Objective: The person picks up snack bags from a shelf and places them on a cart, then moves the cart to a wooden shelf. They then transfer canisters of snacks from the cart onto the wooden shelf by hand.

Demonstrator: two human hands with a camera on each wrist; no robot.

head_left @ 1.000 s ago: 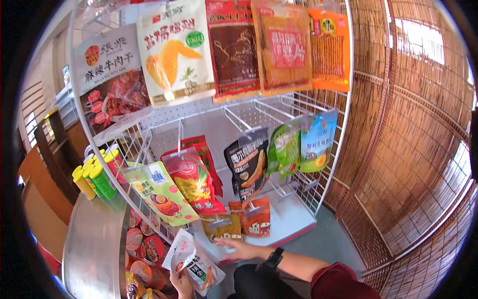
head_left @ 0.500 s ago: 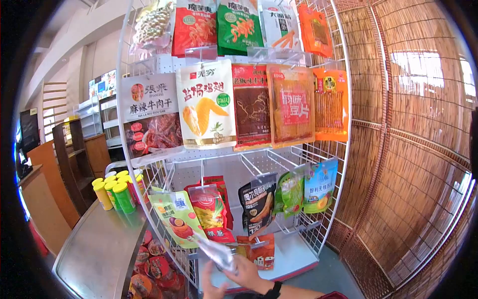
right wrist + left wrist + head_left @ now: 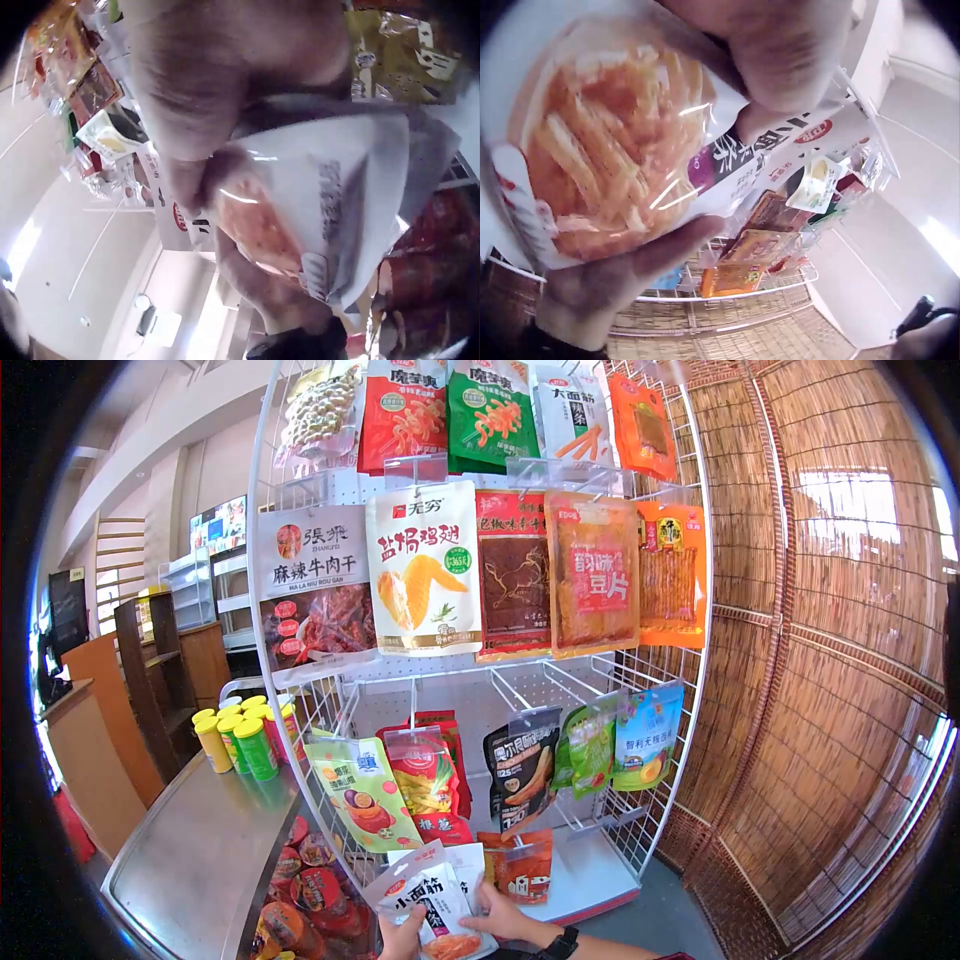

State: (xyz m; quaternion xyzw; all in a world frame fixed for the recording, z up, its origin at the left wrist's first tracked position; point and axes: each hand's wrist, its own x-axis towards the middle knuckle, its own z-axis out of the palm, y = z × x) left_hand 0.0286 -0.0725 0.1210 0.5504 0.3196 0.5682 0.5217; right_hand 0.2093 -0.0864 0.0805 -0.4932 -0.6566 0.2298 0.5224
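Note:
At the bottom middle of the head view, two white snack bags overlap. The front white snack bag (image 3: pixel 418 880) has black lettering and a picture of orange-red strips, shown large in the left wrist view (image 3: pixel 615 150). Behind its right side shows the back white snack bag (image 3: pixel 468 860). My left hand (image 3: pixel 402 937) grips the front bag at its lower left, thumb on the printed face. At the right edge my right hand (image 3: pixel 503 916) holds the bags, its thumb against the front. The fingers behind the bags are hidden in the head view.
A white wire rack holds hanging snack packets, such as a green packet (image 3: pixel 362 790) and a black packet (image 3: pixel 522 765). An orange packet (image 3: pixel 520 870) hangs low behind my right hand. At left stands a metal counter (image 3: pixel 200 860) with yellow-lidded cans (image 3: pixel 255 748); packaged tubs (image 3: pixel 320 890) sit below.
The left hand held a white bag low while the right reached toward the rack. The bag then turned edge-on between the hands; now two bags face up, both hands on them. The view tilted upward.

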